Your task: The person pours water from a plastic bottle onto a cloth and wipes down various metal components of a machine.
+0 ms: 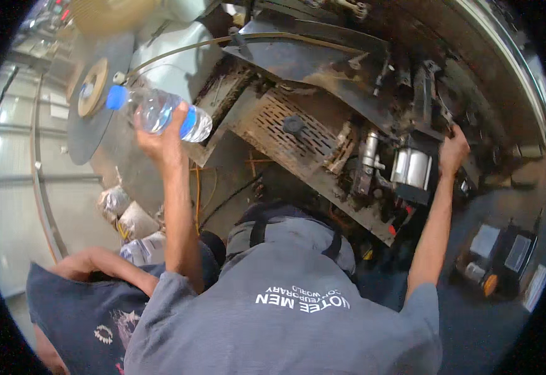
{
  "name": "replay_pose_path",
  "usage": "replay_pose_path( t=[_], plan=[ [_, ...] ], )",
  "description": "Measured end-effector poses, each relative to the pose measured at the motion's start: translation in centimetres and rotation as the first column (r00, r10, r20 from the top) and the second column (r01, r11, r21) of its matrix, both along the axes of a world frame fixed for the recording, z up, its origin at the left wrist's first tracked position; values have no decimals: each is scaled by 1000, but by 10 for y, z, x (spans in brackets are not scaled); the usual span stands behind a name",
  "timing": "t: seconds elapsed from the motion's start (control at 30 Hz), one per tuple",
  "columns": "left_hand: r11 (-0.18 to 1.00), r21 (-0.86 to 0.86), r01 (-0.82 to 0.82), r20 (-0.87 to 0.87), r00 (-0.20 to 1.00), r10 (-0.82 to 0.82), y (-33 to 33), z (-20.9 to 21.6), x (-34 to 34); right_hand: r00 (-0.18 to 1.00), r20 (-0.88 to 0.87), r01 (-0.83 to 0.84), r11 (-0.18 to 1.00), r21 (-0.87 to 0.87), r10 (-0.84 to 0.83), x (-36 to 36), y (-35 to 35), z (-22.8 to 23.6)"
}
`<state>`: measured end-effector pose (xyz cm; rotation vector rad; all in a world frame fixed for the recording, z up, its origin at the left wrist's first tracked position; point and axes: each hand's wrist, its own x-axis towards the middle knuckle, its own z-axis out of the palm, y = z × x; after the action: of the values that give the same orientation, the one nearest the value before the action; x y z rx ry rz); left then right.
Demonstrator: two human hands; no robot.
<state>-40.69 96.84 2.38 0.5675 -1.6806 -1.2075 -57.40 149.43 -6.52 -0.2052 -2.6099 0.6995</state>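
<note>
My left hand [163, 139] is wrapped round a clear plastic water bottle [150, 103] with a blue cap and a blue label. The bottle is tilted, its cap to the upper left, and hangs in front of a pale machine housing [179, 59]. My right hand [453, 152] reaches to the right side of a dirty metal machine. Its fingers are closed at a dark, narrow metal part there, and what they hold is too dark to make out. Beside that hand sits a silver pneumatic cylinder [411, 167].
A slotted, rust-stained plate [295, 119] lies in the machine's middle. At the left, another person in a dark shirt [85, 312] is close to my left arm. Filled bags [136, 220] stand on the floor. A black device [504, 253] with an orange knob is at the right.
</note>
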Motion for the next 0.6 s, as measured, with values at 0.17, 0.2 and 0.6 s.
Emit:
replay_pose_path(
  t=[0.17,0.2,0.6],
  plan=[
    [998,-38,-57,105,993,61,-35,-30,-11,982,-37,189,976,112,-186,-8,-9,0],
    [997,-39,-59,114,991,63,-44,-44,-12,976,19,214,971,102,-217,-3,-16,4],
    [990,-96,-101,349,928,129,-195,-233,-89,989,-34,-146,913,-381,144,-1,155,-67]
  ],
)
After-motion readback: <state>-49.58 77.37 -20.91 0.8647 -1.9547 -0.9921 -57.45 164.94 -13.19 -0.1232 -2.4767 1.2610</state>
